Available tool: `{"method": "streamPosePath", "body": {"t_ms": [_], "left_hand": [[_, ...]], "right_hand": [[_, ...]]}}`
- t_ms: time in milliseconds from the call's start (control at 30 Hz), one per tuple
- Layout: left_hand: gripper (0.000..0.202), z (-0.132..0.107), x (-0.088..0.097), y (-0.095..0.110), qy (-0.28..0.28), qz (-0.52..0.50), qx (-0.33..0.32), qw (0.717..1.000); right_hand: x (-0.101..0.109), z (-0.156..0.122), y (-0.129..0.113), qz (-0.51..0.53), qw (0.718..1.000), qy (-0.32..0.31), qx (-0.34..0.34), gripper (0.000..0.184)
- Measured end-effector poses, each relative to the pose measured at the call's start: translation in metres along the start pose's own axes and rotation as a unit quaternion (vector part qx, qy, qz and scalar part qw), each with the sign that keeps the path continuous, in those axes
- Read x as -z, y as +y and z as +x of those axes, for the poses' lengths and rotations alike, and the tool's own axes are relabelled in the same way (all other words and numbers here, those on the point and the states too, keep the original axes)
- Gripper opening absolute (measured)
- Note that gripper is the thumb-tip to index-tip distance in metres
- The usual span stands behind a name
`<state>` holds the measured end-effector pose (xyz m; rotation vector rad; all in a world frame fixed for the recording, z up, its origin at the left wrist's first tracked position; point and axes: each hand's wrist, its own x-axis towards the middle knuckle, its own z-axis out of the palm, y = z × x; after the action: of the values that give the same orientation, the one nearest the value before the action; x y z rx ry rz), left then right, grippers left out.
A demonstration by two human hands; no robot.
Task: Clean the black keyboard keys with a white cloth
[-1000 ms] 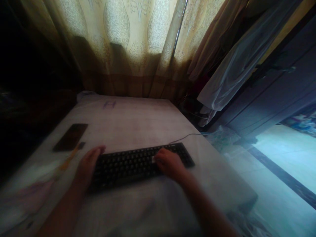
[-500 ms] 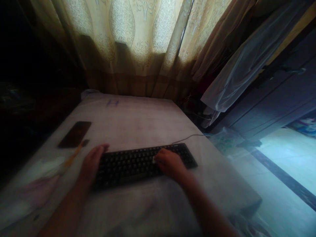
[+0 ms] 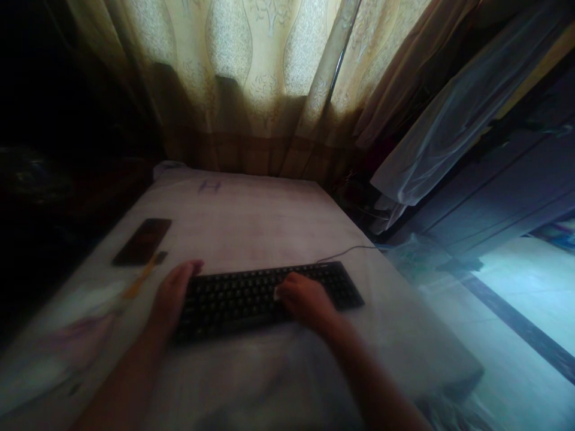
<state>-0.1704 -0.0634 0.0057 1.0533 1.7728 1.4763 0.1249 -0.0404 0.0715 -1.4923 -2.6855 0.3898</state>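
My left hand [image 3: 173, 293] lies flat against the left end of the black keyboard [image 3: 251, 296], and my right hand [image 3: 305, 299] rests on its keys. A phone [image 3: 142, 241] lies near the bed's [image 3: 269, 215] left edge.

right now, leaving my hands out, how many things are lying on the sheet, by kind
black keyboard: 1
dark phone: 1
thin yellow item, with a small dark piece at its far end, too blurred to identify: 1
total: 3
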Motion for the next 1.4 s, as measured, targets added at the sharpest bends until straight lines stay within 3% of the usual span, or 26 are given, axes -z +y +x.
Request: {"method": "streamPosePath", "body": {"t_ms": [333,700,1033,1400], "left_hand": [[0.052,0.001,0.000,0.000,-0.004,-0.008,-0.006,1.000],[0.052,-0.002,-0.001,0.004,-0.002,-0.014,0.003,1.000],[0.050,-0.003,-0.001,0.005,0.001,-0.035,-0.004,0.999],[0.050,-0.003,-0.003,0.005,0.009,-0.067,0.004,0.998]], "right_hand": [[0.008,-0.001,0.001,-0.010,1.000,0.000,-0.008,0.024],[-0.008,0.023,-0.041,0.030,0.997,-0.002,0.066,0.027],[0.002,0.014,-0.019,0.002,0.999,-0.037,0.039,0.028],[-0.007,0.006,-0.021,-0.024,0.999,-0.023,0.021,0.031]]}}
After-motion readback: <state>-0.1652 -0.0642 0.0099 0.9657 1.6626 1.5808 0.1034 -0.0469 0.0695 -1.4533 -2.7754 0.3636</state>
